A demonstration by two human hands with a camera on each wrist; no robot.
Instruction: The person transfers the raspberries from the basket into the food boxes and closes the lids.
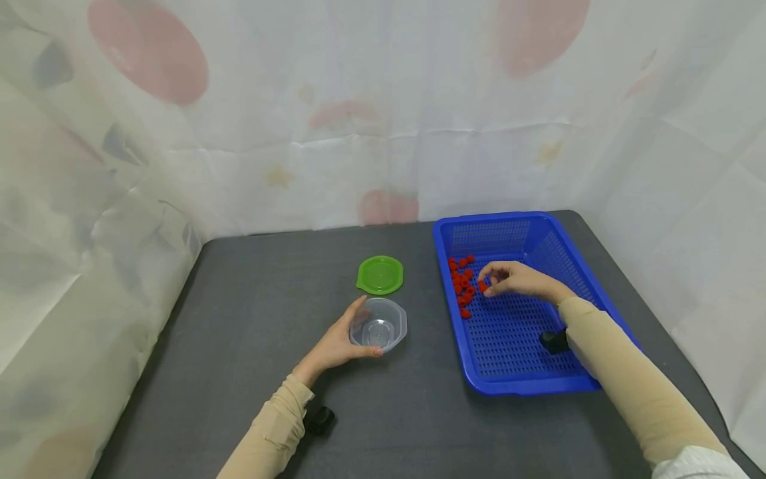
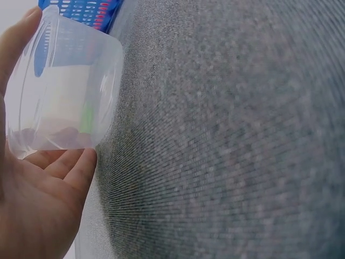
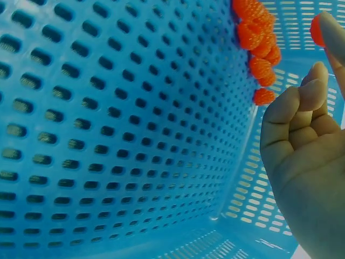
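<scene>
A clear plastic container (image 1: 379, 324) stands on the dark grey table, and my left hand (image 1: 338, 342) grips its left side; in the left wrist view the container (image 2: 59, 91) rests against my palm (image 2: 38, 205). A blue perforated basket (image 1: 534, 369) to the right holds several red raspberries (image 1: 461, 283) along its left wall. My right hand (image 1: 509, 279) is inside the basket and pinches one raspberry (image 1: 482, 287) at its fingertips; in the right wrist view that raspberry (image 3: 317, 29) sits at the fingertip, with the other raspberries (image 3: 257, 48) beyond.
A green lid (image 1: 380, 275) lies flat on the table (image 1: 239, 332) just behind the container. A pale patterned curtain (image 1: 383, 133) hangs around the table on the back, left and right. The basket floor (image 3: 108, 135) near my wrist is bare.
</scene>
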